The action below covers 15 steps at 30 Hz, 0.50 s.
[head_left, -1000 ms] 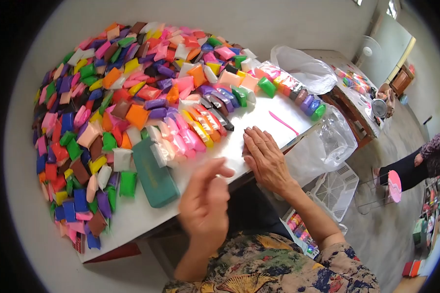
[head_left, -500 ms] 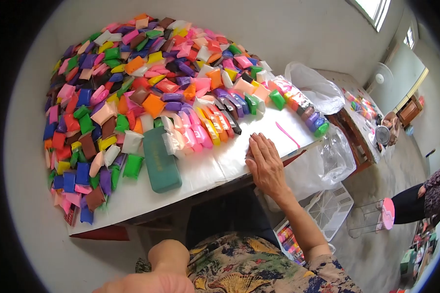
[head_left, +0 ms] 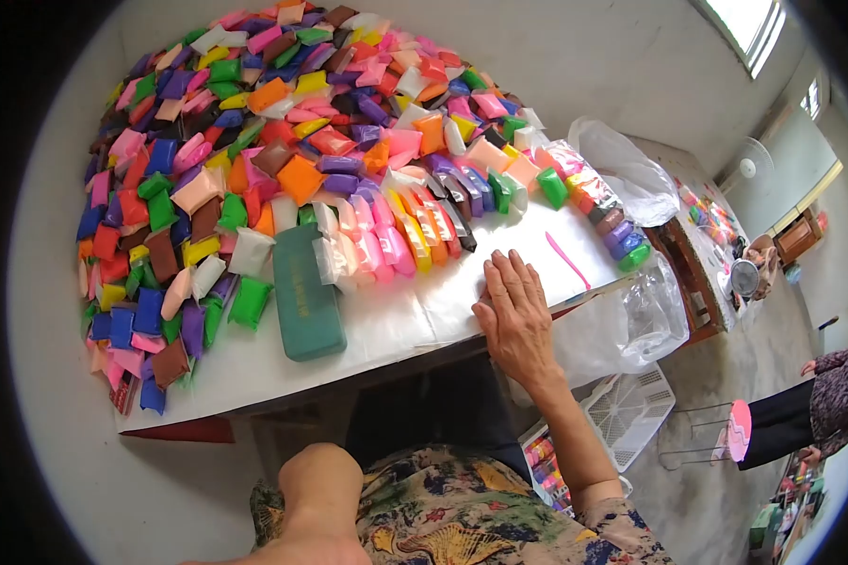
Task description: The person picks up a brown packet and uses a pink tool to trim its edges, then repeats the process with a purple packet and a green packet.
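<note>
My right hand [head_left: 518, 315] lies flat on the white tabletop [head_left: 424, 315] near its front edge, fingers stretched out, holding nothing. To its right is a thin pink plastic stick [head_left: 568, 260]. A row of coloured clay-like packets [head_left: 386, 235] in clear wrap stands on edge to its left, beyond the fingers. Left of that row is a dark green oblong box [head_left: 308, 299]. My left arm is bent up toward the camera; only the base of my left hand [head_left: 325, 551] shows at the bottom edge, its fingers out of view.
A large heap of coloured packets [head_left: 207, 160] covers the table's back and left. Another packet row [head_left: 598, 207] lines the right end, beside clear plastic bags [head_left: 627, 174]. Below are a white plastic basket [head_left: 631, 414] and a pink stool [head_left: 740, 431], with another person [head_left: 834, 405] nearby.
The view has shifted slightly. My right hand stays flat on the table. The left arm shows a little differently at the bottom edge. The other person's hand and the stool have shifted in view.
</note>
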{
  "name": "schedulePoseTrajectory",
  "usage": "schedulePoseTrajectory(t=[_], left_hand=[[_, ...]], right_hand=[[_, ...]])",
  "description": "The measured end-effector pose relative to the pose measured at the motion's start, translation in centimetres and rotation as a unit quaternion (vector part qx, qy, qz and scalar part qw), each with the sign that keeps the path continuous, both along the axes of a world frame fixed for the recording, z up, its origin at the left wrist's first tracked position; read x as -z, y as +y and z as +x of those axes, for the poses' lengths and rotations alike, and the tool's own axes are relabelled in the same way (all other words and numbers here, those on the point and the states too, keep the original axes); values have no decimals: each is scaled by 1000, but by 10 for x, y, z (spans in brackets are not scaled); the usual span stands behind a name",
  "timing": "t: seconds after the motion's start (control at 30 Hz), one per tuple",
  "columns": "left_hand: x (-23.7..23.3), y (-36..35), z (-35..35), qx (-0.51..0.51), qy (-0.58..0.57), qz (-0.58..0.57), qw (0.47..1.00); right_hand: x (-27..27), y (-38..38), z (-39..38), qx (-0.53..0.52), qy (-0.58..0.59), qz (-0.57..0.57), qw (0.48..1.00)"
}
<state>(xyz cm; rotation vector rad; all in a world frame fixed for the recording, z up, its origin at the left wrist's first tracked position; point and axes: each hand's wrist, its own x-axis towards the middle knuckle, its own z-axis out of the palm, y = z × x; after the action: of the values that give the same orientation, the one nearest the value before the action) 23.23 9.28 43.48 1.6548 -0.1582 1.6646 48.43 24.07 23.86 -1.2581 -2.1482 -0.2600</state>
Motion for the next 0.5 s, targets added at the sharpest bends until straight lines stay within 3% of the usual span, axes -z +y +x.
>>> schedulePoseTrajectory(t=[0.17,0.23,0.3,0.37,0.4,0.43,0.5], left_hand=[[12,9,-5,-8,-35,-9,999],[33,11,0,-17,-69,-34,997],[69,19,25,-86,-121,-94,984],[87,48,55,-183,-93,-99,974],[90,69,69,-244,-40,-72,966],[100,73,74,-295,39,-115,948],[124,95,79,-298,152,-138,932]], right_hand=[[-2,2,5,-15,2,-10,1000],[-3,6,11,-31,4,-12,999],[-2,7,12,-36,6,-11,999],[-2,6,12,-34,1,-4,999],[-2,6,12,-34,5,-7,999],[-3,5,12,-35,9,-10,999],[-4,5,12,-37,11,-16,999]])
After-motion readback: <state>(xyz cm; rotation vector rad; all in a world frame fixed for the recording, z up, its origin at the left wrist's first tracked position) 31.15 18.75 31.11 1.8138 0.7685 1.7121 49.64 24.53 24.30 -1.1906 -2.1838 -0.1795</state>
